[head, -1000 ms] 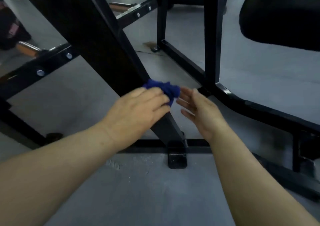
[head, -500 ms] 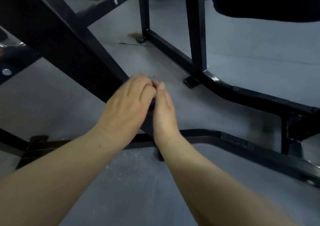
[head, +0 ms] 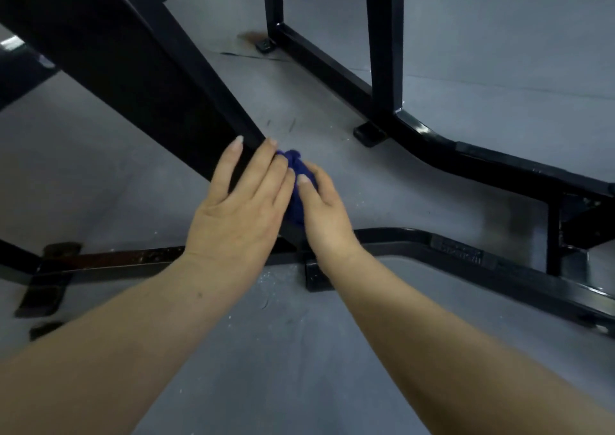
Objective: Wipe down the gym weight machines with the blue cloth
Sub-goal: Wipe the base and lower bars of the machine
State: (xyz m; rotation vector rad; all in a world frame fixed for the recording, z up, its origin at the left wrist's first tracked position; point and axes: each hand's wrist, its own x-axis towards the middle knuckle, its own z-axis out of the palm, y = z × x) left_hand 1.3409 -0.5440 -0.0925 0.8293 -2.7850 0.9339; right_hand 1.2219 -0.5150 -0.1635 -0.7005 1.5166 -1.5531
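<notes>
grey gym floor (head: 166, 168) below, both hands' fingers (head: 266, 171) extended, blue cloth (head: 298, 188) between

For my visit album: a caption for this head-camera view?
Both hands, left and right, press a crumpled blue cloth against a slanted black steel frame beam.

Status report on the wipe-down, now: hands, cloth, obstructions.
Left hand flat on slanted black beam, fingers straight. Right hand pinching blue cloth against the beam's lower end. Nothing blocking.

Blue cloth (head: 297, 185) bunched, pressed against lower end of slanted black machine beam (head: 139, 78); mostly hidden between hands; beam angled down to floor frame.
</notes>
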